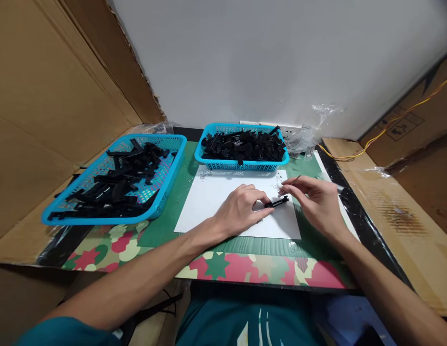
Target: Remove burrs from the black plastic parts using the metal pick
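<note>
A slim black plastic part (280, 202) is pinched between the thumb and fingers of my left hand (241, 207), just above a white sheet of paper (205, 206). Its far end points right, toward my right hand (317, 198). The thumb and fingertips of that hand are pressed together beside the part, apart from it. What they hold, if anything, is too small to make out. Near those fingertips lies a loose cluster of tiny thin pieces (276, 186) on the paper. More tiny pieces (203, 176) are scattered at the sheet's upper left.
Behind the paper stands a blue basket (241, 166) heaped with small black parts. A larger blue basket (169, 178) at the left holds longer black parts. Cardboard walls flank both sides. Clear plastic wrap (302, 139) and a yellow cable (374, 139) lie at the right back.
</note>
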The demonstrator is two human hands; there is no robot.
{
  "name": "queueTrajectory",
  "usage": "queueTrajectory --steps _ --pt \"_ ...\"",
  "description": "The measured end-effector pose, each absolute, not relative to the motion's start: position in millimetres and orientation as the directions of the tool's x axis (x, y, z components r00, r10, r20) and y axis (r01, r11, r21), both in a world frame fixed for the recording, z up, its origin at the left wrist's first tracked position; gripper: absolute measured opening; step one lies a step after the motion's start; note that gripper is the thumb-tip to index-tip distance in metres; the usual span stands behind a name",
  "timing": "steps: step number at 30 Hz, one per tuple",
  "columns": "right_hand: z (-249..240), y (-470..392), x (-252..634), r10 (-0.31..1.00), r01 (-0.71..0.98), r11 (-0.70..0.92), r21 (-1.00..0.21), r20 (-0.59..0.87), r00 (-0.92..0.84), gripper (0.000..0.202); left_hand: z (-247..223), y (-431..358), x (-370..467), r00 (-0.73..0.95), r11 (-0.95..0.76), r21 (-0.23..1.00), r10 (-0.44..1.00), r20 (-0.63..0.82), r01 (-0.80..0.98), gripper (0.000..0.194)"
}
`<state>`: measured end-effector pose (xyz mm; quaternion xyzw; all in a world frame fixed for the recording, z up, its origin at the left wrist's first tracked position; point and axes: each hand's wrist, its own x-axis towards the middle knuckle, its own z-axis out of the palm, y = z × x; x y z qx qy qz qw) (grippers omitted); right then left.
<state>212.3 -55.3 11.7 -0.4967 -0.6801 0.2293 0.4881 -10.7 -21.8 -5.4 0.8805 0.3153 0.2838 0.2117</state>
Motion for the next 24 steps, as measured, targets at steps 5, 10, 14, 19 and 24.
queueTrajectory --steps 5,10,14,19,24 --pt "8 -57 199 0.941 0.366 0.324 -0.872 0.337 -0.03 0.019 -14 -21 -10 0.641 -0.757 0.506 0.637 0.429 0.414 0.014" --pt "5 -57 199 0.937 0.43 0.333 -0.839 0.344 -0.056 0.021 -15 -20 -10 0.651 -0.765 0.495 0.627 0.427 0.412 0.013" --pt "5 -58 199 0.927 0.462 0.36 -0.811 0.365 -0.081 0.023 -12 -22 -9 0.672 -0.78 0.47 0.609 0.421 0.413 0.013" --pt "7 -59 200 0.907 0.527 0.4 -0.75 0.405 -0.113 0.02 -10 -23 -8 0.667 -0.775 0.477 0.616 0.42 0.415 0.014" --pt "6 -62 201 0.883 0.596 0.436 -0.674 0.448 -0.139 0.022 -12 -23 -7 0.655 -0.764 0.517 0.622 0.429 0.387 0.014"
